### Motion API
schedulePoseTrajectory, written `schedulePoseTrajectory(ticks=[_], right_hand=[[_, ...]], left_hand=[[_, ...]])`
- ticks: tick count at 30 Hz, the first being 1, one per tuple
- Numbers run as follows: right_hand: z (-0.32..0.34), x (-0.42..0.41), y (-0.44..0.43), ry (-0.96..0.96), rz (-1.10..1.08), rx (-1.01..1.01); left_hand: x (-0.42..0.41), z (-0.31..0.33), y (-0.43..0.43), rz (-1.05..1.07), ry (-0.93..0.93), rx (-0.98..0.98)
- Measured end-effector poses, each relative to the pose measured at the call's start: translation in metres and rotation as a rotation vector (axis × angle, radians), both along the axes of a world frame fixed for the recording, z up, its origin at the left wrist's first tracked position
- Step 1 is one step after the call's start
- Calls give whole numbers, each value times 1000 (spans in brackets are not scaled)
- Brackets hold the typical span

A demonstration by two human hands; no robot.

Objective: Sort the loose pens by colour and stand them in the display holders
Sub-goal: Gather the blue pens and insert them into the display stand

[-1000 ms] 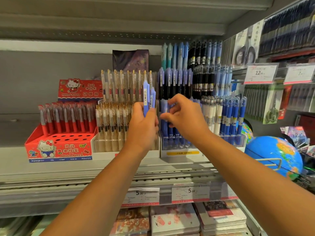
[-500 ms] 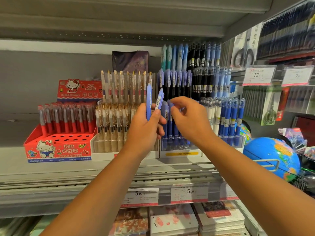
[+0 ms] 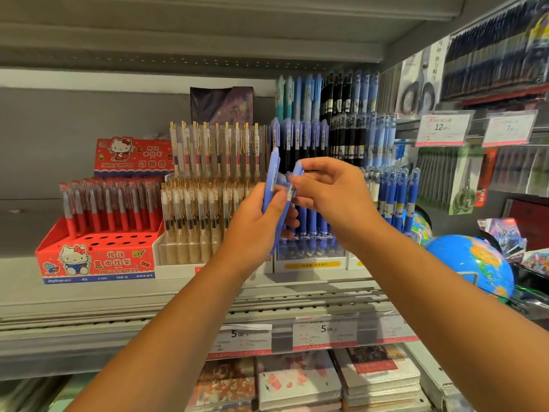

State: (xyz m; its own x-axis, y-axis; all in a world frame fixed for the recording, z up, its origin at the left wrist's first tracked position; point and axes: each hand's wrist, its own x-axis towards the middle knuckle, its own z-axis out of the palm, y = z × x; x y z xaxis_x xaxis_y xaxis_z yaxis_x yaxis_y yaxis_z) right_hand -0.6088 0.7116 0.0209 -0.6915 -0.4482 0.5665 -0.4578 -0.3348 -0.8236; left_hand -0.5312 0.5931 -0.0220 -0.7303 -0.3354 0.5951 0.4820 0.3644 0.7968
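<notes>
At the shelf, the right hand, back from the holder, pinches one of two blue pens gripped by the left hand, for standing next.

Two loose pens are out of the holders, and both are purple-blue. There is one red cat box. Two high price cards hang on the right. Two low price cards on the shelf edge each say 5. There is one big blue globe.
</notes>
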Motion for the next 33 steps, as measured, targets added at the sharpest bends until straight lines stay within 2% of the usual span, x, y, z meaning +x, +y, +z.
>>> schedulePoseTrajectory(ticks=[4,7,10,14,22,27,33], right_hand=[[6,-5,8,-21,42,-68],[13,-12,11,33,-4,-79],[17,-20,11,130,-122,-18],[17,-28,5,210,-174,46],[7,-36,-12,241,-198,290],[4,-40,-13,362,-286,447],[4,-39,-9,450,-352,499]], left_hand=[[-2,3,-1,112,55,30],[-1,5,-3,207,62,25],[2,7,-1,142,70,103],[4,10,0,73,78,239],[7,10,-1,123,46,76],[7,6,-2,95,115,-53],[1,3,-6,71,135,-26]])
